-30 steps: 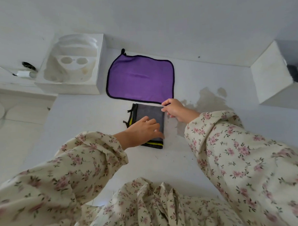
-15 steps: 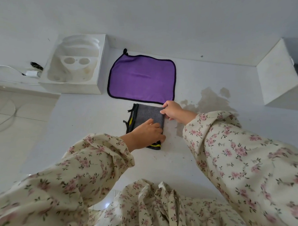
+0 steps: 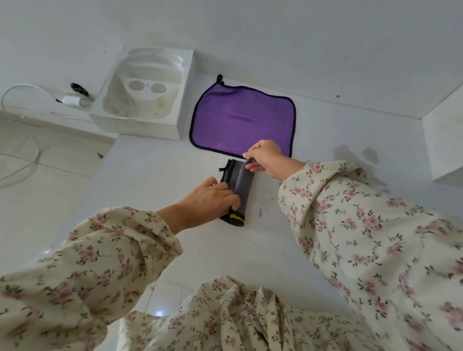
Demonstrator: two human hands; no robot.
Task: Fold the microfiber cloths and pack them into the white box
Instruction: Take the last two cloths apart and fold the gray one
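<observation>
A grey cloth (image 3: 242, 186) with black and yellow edging lies on the white surface, folded into a narrow strip. My right hand (image 3: 267, 158) pinches its far end, folding the right flap over. My left hand (image 3: 209, 200) presses on the strip's near left side, fingers on the cloth. Beyond them a purple cloth (image 3: 242, 121) with a black border lies spread flat. The white box (image 3: 152, 91) with a moulded white insert stands open at the far left, beside the purple cloth.
Another white box (image 3: 450, 134) stands at the right edge. A damp-looking stain (image 3: 357, 156) marks the surface near it. A white charger and cable (image 3: 70, 100) lie on the lower ledge at the left, where the surface ends.
The grey cloth went from a wide folded rectangle to a narrow strip. My right hand has carried its right edge over to the left; my left hand shifted slightly left along the strip.
</observation>
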